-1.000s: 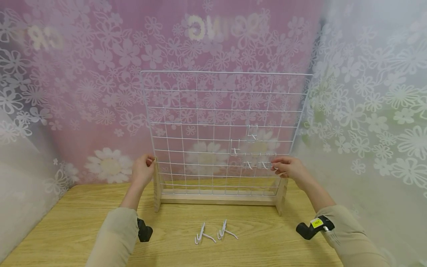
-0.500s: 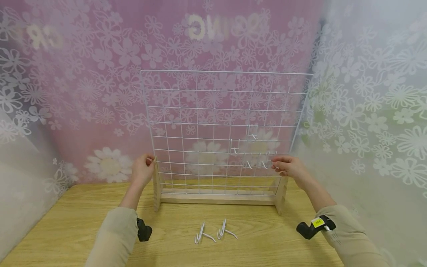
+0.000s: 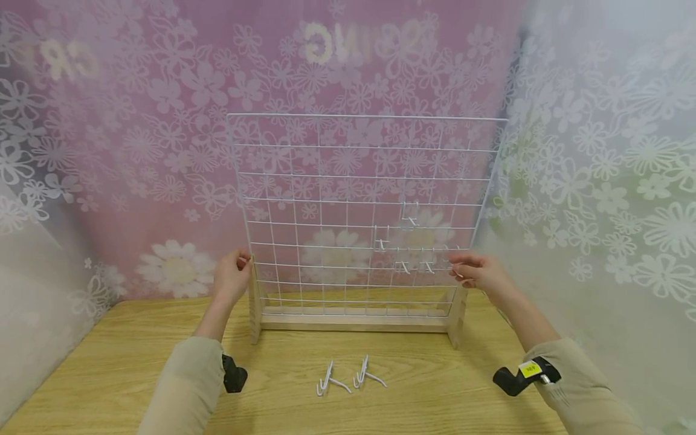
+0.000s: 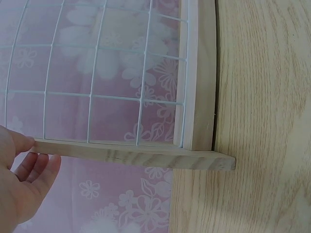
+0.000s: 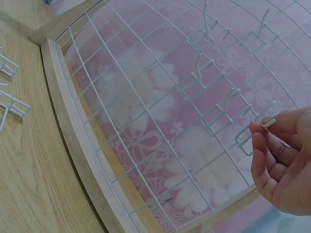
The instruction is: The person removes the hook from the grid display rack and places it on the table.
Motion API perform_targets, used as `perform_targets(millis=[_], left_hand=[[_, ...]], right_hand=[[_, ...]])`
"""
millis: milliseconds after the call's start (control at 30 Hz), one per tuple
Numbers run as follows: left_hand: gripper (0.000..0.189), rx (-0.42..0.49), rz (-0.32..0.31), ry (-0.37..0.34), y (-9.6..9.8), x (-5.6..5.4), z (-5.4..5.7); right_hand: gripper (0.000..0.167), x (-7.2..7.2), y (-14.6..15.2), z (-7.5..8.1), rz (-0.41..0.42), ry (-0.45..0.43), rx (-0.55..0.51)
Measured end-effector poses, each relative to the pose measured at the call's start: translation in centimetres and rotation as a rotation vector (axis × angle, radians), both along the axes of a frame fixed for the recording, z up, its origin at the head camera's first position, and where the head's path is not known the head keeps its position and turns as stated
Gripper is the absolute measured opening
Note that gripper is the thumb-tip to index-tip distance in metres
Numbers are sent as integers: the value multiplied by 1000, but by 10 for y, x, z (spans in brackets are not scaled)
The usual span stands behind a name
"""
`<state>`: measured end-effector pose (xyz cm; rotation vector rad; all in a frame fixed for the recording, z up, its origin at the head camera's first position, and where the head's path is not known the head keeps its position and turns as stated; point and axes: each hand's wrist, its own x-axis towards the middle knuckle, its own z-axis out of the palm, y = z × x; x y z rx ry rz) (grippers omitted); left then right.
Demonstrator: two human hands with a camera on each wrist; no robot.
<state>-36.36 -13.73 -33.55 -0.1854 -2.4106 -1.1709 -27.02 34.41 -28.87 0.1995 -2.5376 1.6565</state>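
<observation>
A white wire grid panel stands upright in a wooden stand. At its left side my left hand pinches the top of the wooden end piece between thumb and fingers. My right hand is at the panel's lower right, pinching the prong of a white wire hook. That hook's wire frame lies close against the grid, partly hidden behind the fingertips. Several similar hooks hang to its left, including a lower hook, a middle hook and an upper hook.
Two loose white hooks lie on the wood-grain table in front of the stand, a left hook and a right hook. Behind the panel hangs a pink flower-patterned curtain. A pale translucent curtain closes off the right side.
My right hand has shifted slightly to the right along the grid with the hook in its fingers. The left hand keeps its place on the stand.
</observation>
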Motion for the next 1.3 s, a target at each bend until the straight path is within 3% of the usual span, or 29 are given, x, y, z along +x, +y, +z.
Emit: perform_targets(millis=[533, 767, 967, 1300], left_hand=[[14, 0, 13, -1, -1, 1, 0], [15, -7, 15, 3, -1, 0, -1], [15, -11, 12, 2, 0, 0, -1], [14, -10, 10, 6, 1, 0, -1]], right_hand=[[25, 12, 13, -19, 33, -16, -8], [37, 18, 13, -28, 143, -63, 14], [30, 18, 10, -41, 239, -134, 24], [29, 18, -2, -62, 291, -138, 29]])
